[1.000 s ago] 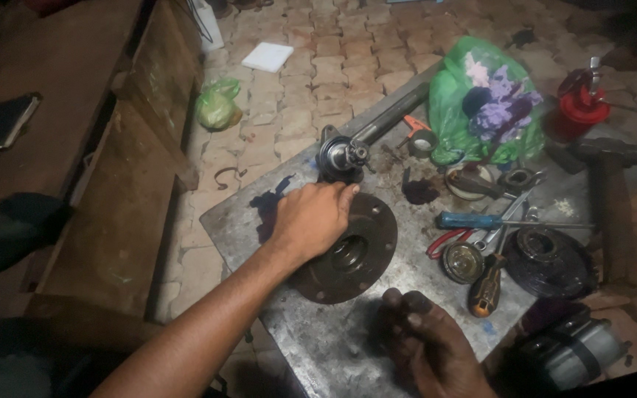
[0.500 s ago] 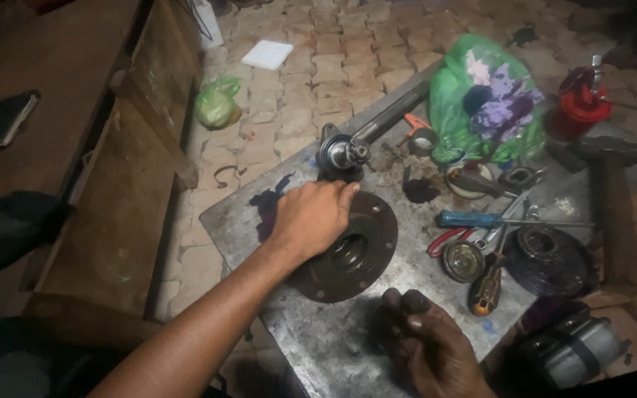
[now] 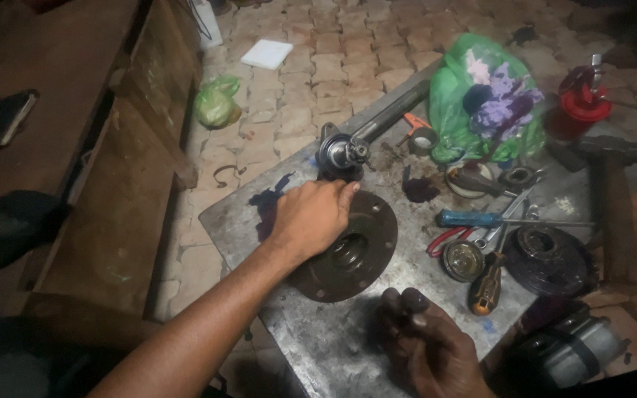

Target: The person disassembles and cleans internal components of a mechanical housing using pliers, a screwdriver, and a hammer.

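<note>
My left hand (image 3: pixel 312 215) lies palm down on the upper left rim of a dark round metal hub flange (image 3: pixel 359 254) with bolt holes and a centre bore, fingers curled over its edge. The flange lies flat on a grey metal plate (image 3: pixel 318 339). Just beyond my fingertips stands the end of a steel axle shaft (image 3: pixel 348 151), which runs away to the upper right. My right hand (image 3: pixel 425 346), dark with grease, rests on the plate near its front edge, below the flange, fingers curled with nothing seen in it.
A green plastic bag (image 3: pixel 473 103), blue-handled screwdriver (image 3: pixel 481 218), pliers, brown-handled screwdriver (image 3: pixel 486 284), small round cap (image 3: pixel 462 259), dark pulley-like part (image 3: pixel 547 258), hammer (image 3: pixel 610 191) and red can (image 3: pixel 580 107) crowd the plate's right. A grey cylinder (image 3: pixel 573 350) lies front right. Wooden bench (image 3: pixel 60 147) stands left.
</note>
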